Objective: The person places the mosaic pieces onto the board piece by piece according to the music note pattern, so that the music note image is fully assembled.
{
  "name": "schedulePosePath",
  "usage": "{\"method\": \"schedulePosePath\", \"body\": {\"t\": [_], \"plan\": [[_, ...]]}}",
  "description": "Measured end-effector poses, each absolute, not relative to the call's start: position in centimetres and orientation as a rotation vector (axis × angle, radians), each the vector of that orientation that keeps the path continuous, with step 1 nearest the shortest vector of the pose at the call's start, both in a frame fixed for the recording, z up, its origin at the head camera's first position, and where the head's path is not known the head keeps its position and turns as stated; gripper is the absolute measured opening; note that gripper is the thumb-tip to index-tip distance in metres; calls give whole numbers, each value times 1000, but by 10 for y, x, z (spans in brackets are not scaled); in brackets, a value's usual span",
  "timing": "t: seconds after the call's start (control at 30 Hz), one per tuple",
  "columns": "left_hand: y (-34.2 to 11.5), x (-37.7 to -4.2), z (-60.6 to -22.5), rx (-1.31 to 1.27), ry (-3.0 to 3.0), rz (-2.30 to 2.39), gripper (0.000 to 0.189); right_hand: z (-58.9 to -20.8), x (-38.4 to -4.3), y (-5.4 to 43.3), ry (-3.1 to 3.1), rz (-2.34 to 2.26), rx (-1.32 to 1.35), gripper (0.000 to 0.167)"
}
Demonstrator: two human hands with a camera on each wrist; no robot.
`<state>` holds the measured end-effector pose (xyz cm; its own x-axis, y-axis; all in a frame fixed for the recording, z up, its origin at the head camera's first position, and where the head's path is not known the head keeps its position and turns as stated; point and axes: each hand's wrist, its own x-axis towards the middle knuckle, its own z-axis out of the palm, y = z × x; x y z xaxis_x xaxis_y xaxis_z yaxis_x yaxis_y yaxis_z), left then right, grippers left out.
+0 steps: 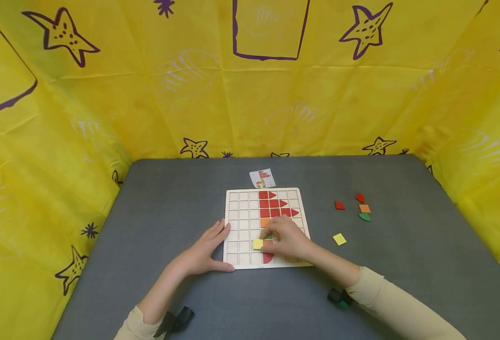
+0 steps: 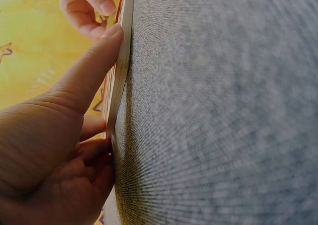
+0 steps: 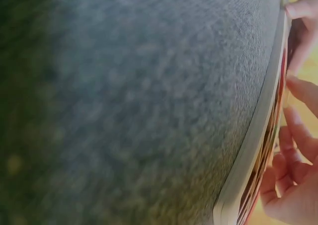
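Note:
A pale wooden grid board (image 1: pixel 243 231) lies on the dark table, holding red, orange and green tiles in a column with rows of red ones. My left hand (image 1: pixel 203 248) rests against the board's left side, thumb at the near left corner; the left wrist view shows its thumb (image 2: pixel 92 66) along the edge. Over the board's lower middle, my right hand (image 1: pixel 288 238) pinches a yellow square tile (image 1: pixel 257 244) between thumb and index finger, at a cell left of the column. Below it sits a red rounded tile (image 1: pixel 268 258). The right hand partly hides neighbouring tiles.
A small pattern card (image 1: pixel 262 178) lies just behind the board. To the right are loose tiles: a red one (image 1: pixel 339 205), another red one (image 1: pixel 360 198), an orange square (image 1: pixel 365 208), a green one (image 1: pixel 365 217) and a yellow square (image 1: pixel 339 239). Yellow cloth (image 1: pixel 216 104) surrounds the table.

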<state>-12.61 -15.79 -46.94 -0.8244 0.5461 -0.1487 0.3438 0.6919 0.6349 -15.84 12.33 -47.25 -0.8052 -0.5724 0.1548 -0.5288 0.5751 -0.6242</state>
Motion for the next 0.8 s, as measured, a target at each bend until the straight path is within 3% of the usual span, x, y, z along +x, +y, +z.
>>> {"method": "schedulePosePath", "body": {"t": [0.5,0.8], "plan": [[-157,-126,-471,703,2581,871,106,-470,-154,117,2757,-994,-961,19],[-156,-126,-470,682,2580,867,106,-471,-155,149,2625,-1185,-779,24]]}}
